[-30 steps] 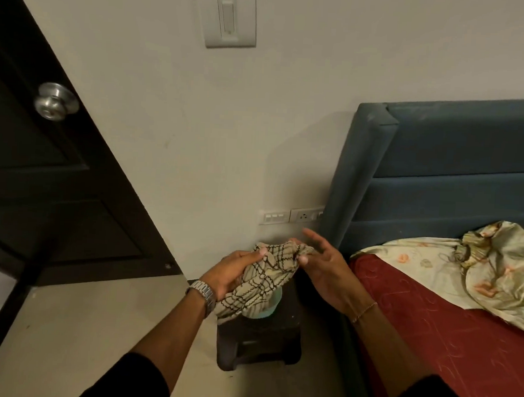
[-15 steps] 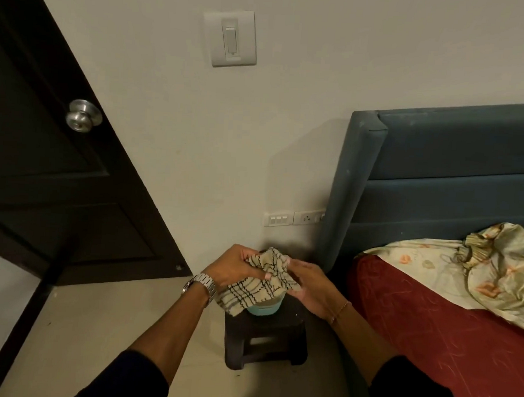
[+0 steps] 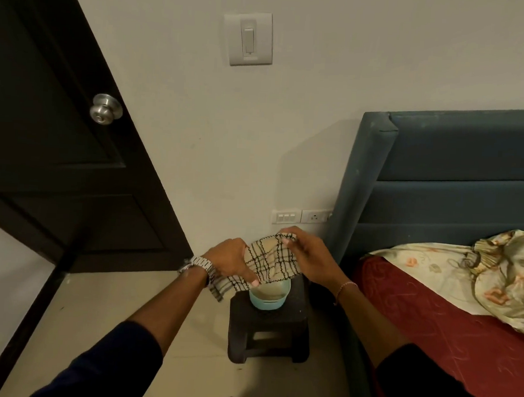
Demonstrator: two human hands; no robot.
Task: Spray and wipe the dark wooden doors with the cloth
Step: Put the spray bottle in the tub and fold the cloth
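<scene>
Head view, both hands at work over a stool. The left hand [image 3: 231, 259] grips the lower left part of a cream cotton cloth with a dark checked pattern [image 3: 271, 261], fingers curled round the fabric and thumb pressed on its lower edge. The right hand [image 3: 307, 257] pinches the cloth's upper right corner between thumb and fingertips. The cloth is stretched between the two hands, its long axis running from low beside the left hand to high at the right hand, with a loose tail hanging below the left wrist.

Directly beneath the cloth, just under both hands, a pale blue round plastic container [image 3: 269, 296] stands on a small dark plastic step stool [image 3: 267, 329]; whether it is the sprayer cannot be told, since its top is hidden by the cloth.

The dark brown panelled wooden door with a round silver metal knob [image 3: 74, 164] lies well apart, up and to the left of the left hand, which is the nearer of the two. A grey-blue padded headboard [image 3: 455, 184] rises to the right of the right hand.

Judgement: the cloth is being readied and no wiping has begun. The coming move depends on carrying the cloth leftward to the door, most directly by the left hand.
</scene>
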